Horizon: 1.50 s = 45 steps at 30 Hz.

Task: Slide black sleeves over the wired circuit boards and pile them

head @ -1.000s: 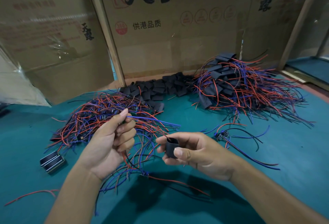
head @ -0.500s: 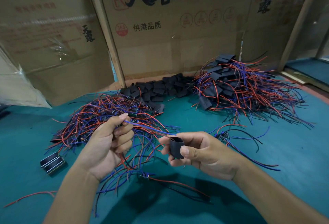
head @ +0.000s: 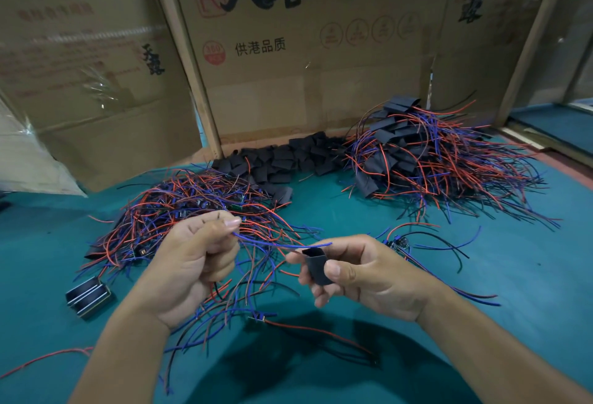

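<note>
head view: the left hand is held above the green table, fingers curled, with a bundle of blue wires pinched between thumb and forefinger; the board on those wires is hidden within the hand and cannot be confirmed. the free wire ends are directed at the open mouth of a black sleeve, which is gripped between thumb and fingers of the right hand; the tips are seen at the opening, and whether they are inside cannot be told. a heap of unsleeved wired boards is spread just behind the left hand. loose empty sleeves are piled against the cardboard wall. the sleeved pile is stacked at far right. one separate wired board is lying beside the right hand. a small dark block is placed at left
</note>
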### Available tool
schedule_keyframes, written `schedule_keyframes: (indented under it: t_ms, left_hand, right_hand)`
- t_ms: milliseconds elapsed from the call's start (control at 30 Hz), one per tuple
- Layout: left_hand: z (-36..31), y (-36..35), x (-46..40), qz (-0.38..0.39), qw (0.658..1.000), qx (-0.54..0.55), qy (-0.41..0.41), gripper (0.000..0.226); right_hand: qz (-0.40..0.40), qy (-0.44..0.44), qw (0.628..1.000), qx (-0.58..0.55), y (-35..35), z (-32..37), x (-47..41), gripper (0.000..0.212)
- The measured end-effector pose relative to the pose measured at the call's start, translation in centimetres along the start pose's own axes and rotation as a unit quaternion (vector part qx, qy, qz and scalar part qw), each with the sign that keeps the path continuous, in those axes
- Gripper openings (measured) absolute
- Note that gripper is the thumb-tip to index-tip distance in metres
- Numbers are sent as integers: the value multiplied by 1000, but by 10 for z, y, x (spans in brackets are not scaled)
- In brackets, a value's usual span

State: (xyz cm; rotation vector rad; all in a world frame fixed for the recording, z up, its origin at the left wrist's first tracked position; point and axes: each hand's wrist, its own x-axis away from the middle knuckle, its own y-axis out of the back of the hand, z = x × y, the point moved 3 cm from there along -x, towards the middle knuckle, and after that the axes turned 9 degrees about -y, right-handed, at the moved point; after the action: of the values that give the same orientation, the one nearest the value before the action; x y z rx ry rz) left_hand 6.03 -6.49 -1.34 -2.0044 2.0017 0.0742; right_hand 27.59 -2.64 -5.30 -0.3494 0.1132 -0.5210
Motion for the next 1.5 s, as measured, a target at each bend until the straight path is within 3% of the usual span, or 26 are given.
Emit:
schedule_keyframes:
  t_ms: [333, 533, 633, 700, 767, 900, 1300, 1500]
  left_hand:
    - [2, 10, -1, 11, 996, 83, 22, 29]
    - [3, 9, -2, -4, 999, 38, 26, 31]
    - [3, 8, -1, -14, 999, -30, 17, 31]
    - [4, 5, 0, -6, 991, -132, 18, 26]
    - [8, -2, 1, 22, 972, -235, 14, 23]
    - [22, -26, 4, 78, 959, -271, -8, 24]
    - [35, -39, 2, 80, 961, -263, -10, 23]
    - [29, -29, 0, 59, 944, -323, -43, 29]
  right_hand:
    - [16, 24, 999, -26, 1, 4, 2, 63]
    - [21, 17, 1000, 1, 0, 3, 2, 53]
    - [-29, 8, 996, 80, 4, 3, 2, 39]
    - [-82, -4, 972, 220, 7, 5, 2, 30]
    - [-133, 1, 915, 382, 10, 8, 2, 27]
    - [-171, 34, 835, 522, 7, 11, 3, 23]
    - [-275, 70, 796, 535, 18, 11, -1, 24]
    - [-264, 64, 774, 572, 24, 16, 3, 27]
